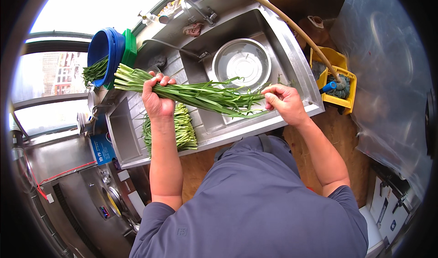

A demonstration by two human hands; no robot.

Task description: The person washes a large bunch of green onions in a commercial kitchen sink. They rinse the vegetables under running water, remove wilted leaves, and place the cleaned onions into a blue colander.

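Observation:
My left hand (pixel 159 100) is closed around a bunch of garlic chives (pixel 200 93), near their pale cut ends. The green leaves stretch right, over the stainless steel sink (pixel 297 61). At the leaf tips, my right hand (pixel 285 104) has thumb and fingers pinched together on a tip. Below the bunch, a round metal basin (pixel 223 54) with water in it stands in the sink bowl. Another pile of garlic chives (pixel 185 128) lies on the ribbed drainboard, partly hidden by my left forearm.
Blue nested tubs (pixel 117 49) with greens in them tilt against a green crate (pixel 129 51) at left. A faucet (pixel 207 17) and a pink cloth (pixel 193 29) are at the sink's back. On the right, a mop handle (pixel 291 23) rises from a yellow mop bucket (pixel 352 95).

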